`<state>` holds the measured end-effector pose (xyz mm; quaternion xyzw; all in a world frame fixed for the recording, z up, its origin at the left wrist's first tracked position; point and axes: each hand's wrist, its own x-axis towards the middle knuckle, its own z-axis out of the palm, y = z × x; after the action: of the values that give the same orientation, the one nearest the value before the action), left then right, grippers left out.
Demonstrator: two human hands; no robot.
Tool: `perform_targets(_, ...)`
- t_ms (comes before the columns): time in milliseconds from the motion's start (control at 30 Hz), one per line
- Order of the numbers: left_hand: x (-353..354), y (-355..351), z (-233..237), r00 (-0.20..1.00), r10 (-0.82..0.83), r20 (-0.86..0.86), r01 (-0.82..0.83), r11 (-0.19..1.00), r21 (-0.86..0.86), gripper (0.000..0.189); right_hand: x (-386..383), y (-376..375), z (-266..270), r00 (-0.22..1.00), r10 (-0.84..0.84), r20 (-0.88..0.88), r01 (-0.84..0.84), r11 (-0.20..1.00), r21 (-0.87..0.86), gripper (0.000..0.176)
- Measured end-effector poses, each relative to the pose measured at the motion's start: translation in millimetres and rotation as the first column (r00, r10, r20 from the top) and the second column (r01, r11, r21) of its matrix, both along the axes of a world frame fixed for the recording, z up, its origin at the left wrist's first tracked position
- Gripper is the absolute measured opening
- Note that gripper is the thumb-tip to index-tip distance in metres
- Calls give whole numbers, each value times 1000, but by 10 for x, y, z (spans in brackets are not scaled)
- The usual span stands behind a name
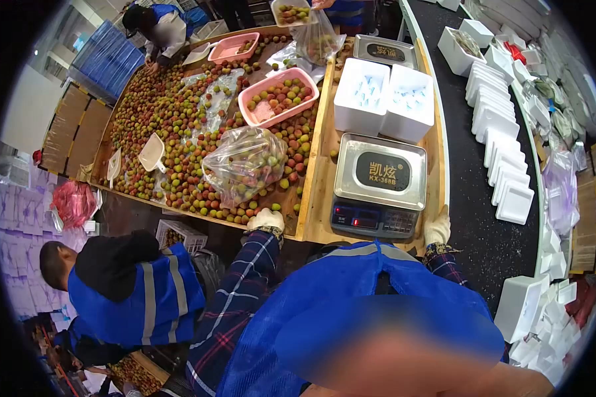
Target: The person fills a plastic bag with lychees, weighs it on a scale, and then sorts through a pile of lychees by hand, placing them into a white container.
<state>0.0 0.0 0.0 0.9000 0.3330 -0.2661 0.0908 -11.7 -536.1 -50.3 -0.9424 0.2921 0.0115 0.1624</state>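
Note:
My left hand, in a white glove, rests at the front edge of the wooden sorting table, beside loose lychees. Its fingers lie loosely on the edge with no object visible in them. My right hand, also gloved, lies against the table's right rim with its fingers stretched forward. Between my hands stands a digital scale with a bare metal pan and a lit red display. Behind it are two white foam boxes with blue-and-white packs inside. A clear plastic bag of lychees lies ahead of my left hand.
A pink basin holds lychees; another pink basin and white scoops lie farther left. A second scale stands behind the boxes. Foam lids line the black conveyor. One co-worker bends at left; others work opposite.

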Motion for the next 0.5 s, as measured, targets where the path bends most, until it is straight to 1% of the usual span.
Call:
perform_targets(100, -77, -39, -6, 1000, -5, -19, 5, 1000, 10, 56, -104, -44, -15, 1000, 13, 16, -13, 1000, -23, 78)
perform_targets(200, 109, -21, -79, 1000, -6, 22, 5, 1000, 13, 55, 101, -53, -28, 997, 28, 68, -26, 999, -36, 78)
perform_targets(367, -17, -22, -71, 999, -21, 38, 20, 1000, 11, 54, -15, 15, 98, 999, 16, 35, -15, 1000, -27, 76)
perform_targets(467, -44, -12, -126, 999, -27, 42, 26, 1000, 9, 55, -32, -25, 44, 999, 20, 28, -18, 998, -65, 76)
perform_targets(500, -56, -4, -123, 999, -14, 43, 14, 1000, 14, 55, -40, -58, -51, 999, 8, 32, -6, 998, -68, 78)
